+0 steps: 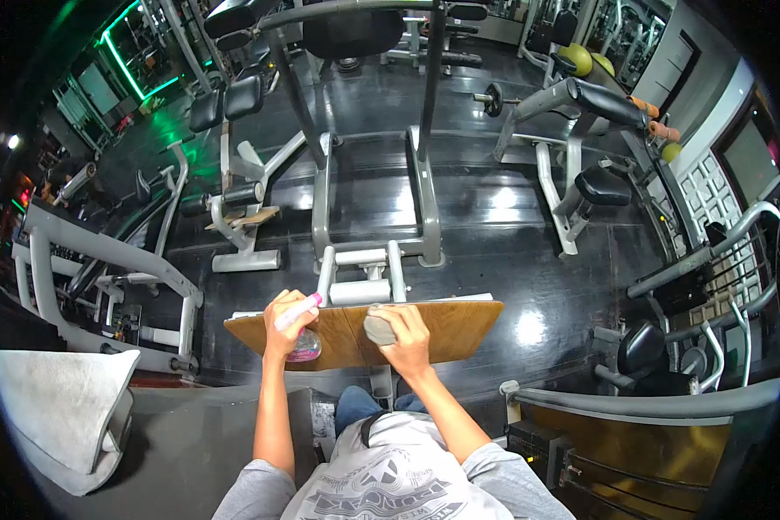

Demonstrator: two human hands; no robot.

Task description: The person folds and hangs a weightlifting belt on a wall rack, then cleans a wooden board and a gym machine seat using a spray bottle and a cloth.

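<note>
In my left hand (pixel 279 326) is a spray bottle (pixel 305 349) with a white and pink trigger head and a clear body with pink on it. The hand is closed round its neck, above the left half of a brown wooden board (pixel 455 329). My right hand (pixel 407 340) grips a folded grey cloth (pixel 379 328) by the board's upper middle. Whether the cloth touches the wood I cannot tell. The board belongs to a grey-framed gym machine (pixel 361 291) directly before me.
A folded light grey towel (pixel 65 407) lies on a dark surface at the lower left. Gym machines stand around, including a black-padded bench (pixel 602 186) on the right and a grey frame (pixel 113 247) on the left. The dark floor (pixel 494 286) is shiny.
</note>
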